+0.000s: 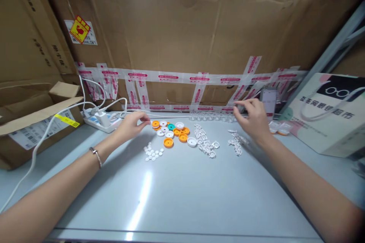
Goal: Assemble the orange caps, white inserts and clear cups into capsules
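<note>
Pointing right, the left hand is near the back edge of the table, past the power strip at the back left. The tips of its thumb and first finger almost meet. A bit of white shows there, but it is too small for me to tell if the hand holds it.

Small white discs lie in front of this hand and a little to its right, closer to the front edge. Just right of its fingertips is a heap of round caps, orange, white and one green. The heap is long and slants, from the back on the left to nearer the front on the right. The left hand is much nearer to it than the other hand.

Next comes a heap of lacy white pieces, slanting the same way, between the two hands. Behind it, clear cups stand in a line beside the back edge. More lacy pieces lie farther right, and the right hand is nearest to those. Its fingers bend loosely to the left, with a gap at the thumb, and I see nothing in it.
</note>
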{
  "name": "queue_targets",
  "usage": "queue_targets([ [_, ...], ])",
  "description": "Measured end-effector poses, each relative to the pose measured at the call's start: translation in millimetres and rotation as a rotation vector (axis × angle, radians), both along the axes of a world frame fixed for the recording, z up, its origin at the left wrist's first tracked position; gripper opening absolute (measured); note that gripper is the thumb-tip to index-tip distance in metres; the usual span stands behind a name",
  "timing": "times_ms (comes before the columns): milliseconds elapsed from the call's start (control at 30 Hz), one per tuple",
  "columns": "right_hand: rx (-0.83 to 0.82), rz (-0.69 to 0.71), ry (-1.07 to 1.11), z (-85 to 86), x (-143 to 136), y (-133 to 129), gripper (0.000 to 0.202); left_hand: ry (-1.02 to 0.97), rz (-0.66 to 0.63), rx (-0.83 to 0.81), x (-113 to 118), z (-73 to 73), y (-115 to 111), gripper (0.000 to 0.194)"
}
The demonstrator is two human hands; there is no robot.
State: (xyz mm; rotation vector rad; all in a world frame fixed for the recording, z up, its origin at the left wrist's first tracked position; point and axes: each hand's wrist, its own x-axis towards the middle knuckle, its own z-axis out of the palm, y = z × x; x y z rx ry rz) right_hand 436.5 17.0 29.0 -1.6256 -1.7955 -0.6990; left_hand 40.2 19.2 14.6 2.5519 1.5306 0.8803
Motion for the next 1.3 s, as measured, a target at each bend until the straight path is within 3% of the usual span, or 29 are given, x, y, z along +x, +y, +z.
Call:
queue_targets([
  [100, 0.049, 0.329, 0.038, 0.0, -29.9, -14.6, 0.021, -0.155, -0.129, 0.094, 29.1, -3.2, -23.7, 0.017],
  [200, 0.019, 0.512, 0.08, -2.2, -58.5, -29.7, 0.017, -0.134, -0.312, 0.091, 56.8, -13.3, -46.6, 0.011],
  [267, -0.108, 0.634, 0.154, -6.6, -75.6, -38.2, 0.015, -0.098, -0.347, 0.079, 69.4, -21.0, -55.6, 0.011],
  [400, -0.52, 0.822, 0.29, -22.3, -105.7, -52.1, 0.01, -0.041, -0.34, 0.065, 78.5, -32.5, -58.9, 0.011],
  [600, -0.644, 0.812, 0.245, -40.9, -125.2, -59.8, 0.008, -0.016, -0.329, 0.032, 82.1, -40.8, -54.8, 0.012],
  [933, -0.7, 0.78, 0.305, -45.2, -126.9, -56.8, 0.003, -0.061, -0.357, -0.032, 87.9, -45.0, -55.4, 0.014],
  [1067, -0.703, 0.775, 0.298, -43.4, -125.5, -57.7, 0.005, -0.103, -0.391, 0.032, 75.9, -32.7, -54.6, 0.018],
  [1200, -0.705, 0.755, 0.276, -41.4, -120.1, -57.8, 0.002, -0.148, -0.233, 0.162, 43.7, -11.0, -34.2, 0.02],
  [1300, -0.68, 0.745, 0.272, -41.9, -116.8, -56.8, 0.002, -0.066, -0.11, 0.042, 14.5, 4.1, -11.7, 0.022],
])
